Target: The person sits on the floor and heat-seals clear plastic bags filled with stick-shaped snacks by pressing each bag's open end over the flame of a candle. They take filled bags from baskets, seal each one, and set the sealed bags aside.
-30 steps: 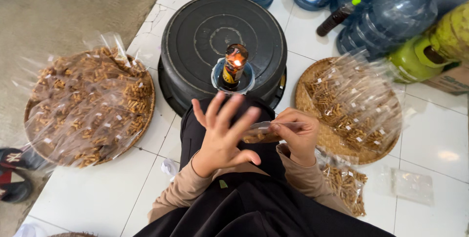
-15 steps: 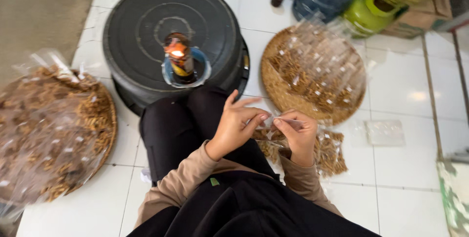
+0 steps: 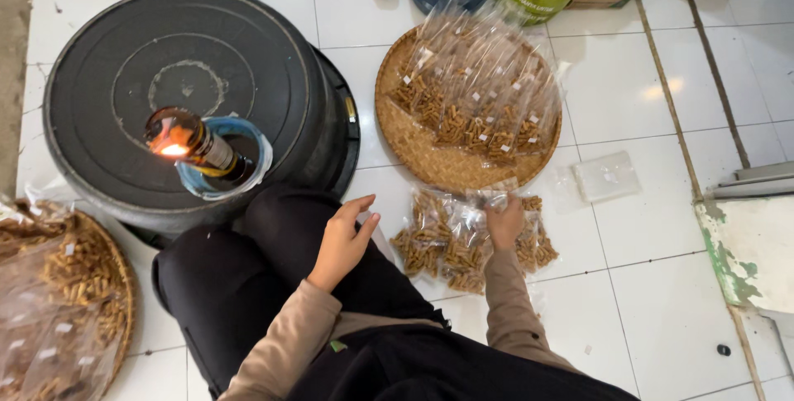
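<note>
Fingers of the left hand (image 3: 343, 240) hang loosely spread and empty over the knee, near the lit bottle lamp (image 3: 194, 146). Right hand (image 3: 503, 221) pinches a clear snack packet (image 3: 451, 240), resting on the floor pile beneath the woven tray (image 3: 413, 149), seemingly kept within reach.

**Materials and finishes**

Snack packets (image 3: 463, 240): clear glossy plastic film, crinkled. Round tray (image 3: 430, 157), far right: woven cane, matt and rough. Upturned tub (image 3: 107, 120), left: black plastic, dull sheen. Bottle lamp (image 3: 194, 145): brown glass, glossy. Floor (image 3: 628, 103): white glazed tile, smooth. Sleeves (image 3: 509, 318): tan matt cloth.
</note>
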Motion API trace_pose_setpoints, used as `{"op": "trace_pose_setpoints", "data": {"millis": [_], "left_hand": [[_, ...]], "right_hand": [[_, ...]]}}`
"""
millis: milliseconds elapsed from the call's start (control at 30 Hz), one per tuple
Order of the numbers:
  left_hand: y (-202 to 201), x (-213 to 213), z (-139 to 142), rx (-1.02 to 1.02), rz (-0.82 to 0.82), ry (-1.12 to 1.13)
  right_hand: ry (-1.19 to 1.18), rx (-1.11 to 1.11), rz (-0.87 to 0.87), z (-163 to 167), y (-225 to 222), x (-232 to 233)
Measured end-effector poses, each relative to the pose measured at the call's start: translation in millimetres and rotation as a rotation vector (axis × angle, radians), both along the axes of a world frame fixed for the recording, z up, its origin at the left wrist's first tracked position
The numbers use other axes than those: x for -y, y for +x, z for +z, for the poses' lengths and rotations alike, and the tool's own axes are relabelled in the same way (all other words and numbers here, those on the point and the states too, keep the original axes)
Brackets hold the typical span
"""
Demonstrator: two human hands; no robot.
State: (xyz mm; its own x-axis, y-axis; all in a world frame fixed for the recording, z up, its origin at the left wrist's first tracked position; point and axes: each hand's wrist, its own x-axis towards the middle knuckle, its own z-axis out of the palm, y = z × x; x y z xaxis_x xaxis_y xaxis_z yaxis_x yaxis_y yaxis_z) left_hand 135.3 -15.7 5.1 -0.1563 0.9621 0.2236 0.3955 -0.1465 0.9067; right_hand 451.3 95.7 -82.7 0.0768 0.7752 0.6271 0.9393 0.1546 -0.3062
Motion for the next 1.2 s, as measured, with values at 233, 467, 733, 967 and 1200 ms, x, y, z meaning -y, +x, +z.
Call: {"op": "trace_pose_setpoints", "data": {"millis": [233,467,733,967,1200], "left_hand": [[-0.5,-18.9,2.6,0.038,0.066,-0.001],[-1.4,-26.9,-5.2,0.043,0.104,0.0],[-0.1,-32.3,-4.6,-0.031,0.071,0.044],[-1.2,-29.1,13.7,-0.352,0.17,0.208],[-28.6,-22.1,-1.2,-0.012,0.054,0.134]], "right_hand": [[-0.479,-0.296,-0.036,31.6,-62.0,-144.2],[-0.616,-0.946,0.172,35.2,-133.3,-199.9],[-0.364,-0.139,0.157,23.8,-132.3,-152.3],[-0.172,-0.315,0.427,59.9,-135.8,-44.4],[-0.102,-0.518,0.856,146.0,-182.2,57.7]]}}
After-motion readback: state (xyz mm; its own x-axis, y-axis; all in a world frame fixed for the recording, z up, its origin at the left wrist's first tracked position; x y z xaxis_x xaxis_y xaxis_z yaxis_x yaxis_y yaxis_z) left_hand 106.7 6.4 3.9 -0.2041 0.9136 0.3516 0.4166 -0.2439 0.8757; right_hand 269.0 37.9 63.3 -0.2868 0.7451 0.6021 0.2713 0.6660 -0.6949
